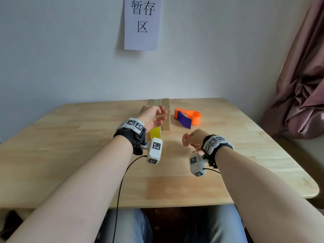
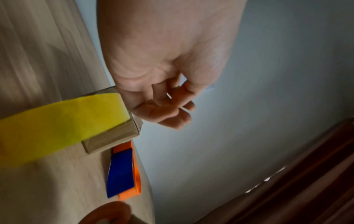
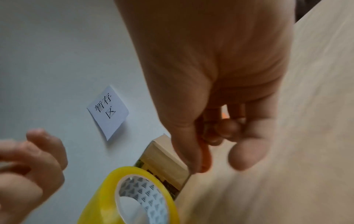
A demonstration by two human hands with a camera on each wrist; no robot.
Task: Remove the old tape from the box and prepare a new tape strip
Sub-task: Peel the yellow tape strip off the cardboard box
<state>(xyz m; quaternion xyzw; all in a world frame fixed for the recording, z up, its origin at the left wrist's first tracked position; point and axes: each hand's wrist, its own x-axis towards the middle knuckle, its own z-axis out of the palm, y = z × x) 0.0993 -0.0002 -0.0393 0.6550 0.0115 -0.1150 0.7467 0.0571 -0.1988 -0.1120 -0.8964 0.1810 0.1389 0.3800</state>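
A small cardboard box (image 1: 165, 111) lies at the back of the wooden table (image 1: 78, 155), with glossy tape along its top. A yellow tape roll (image 1: 155, 134) stands on edge against the box's near end, also seen in the left wrist view as tape roll (image 2: 57, 125) in front of the box (image 2: 113, 139). My left hand (image 1: 155, 116) hovers over the box's near end, fingers relaxed and spread, holding nothing. My right hand (image 1: 192, 140) is lower, to the right of the roll, above the table. Its fingers (image 3: 228, 131) curl into the palm with nothing visible in them.
An orange tape cutter (image 1: 189, 115) with a blue-purple strip (image 1: 185, 121) lies right of the box. A paper sign (image 1: 142, 23) hangs on the wall behind. A pink curtain (image 1: 301, 85) hangs at the right. Bare tabletop spreads in front of both hands.
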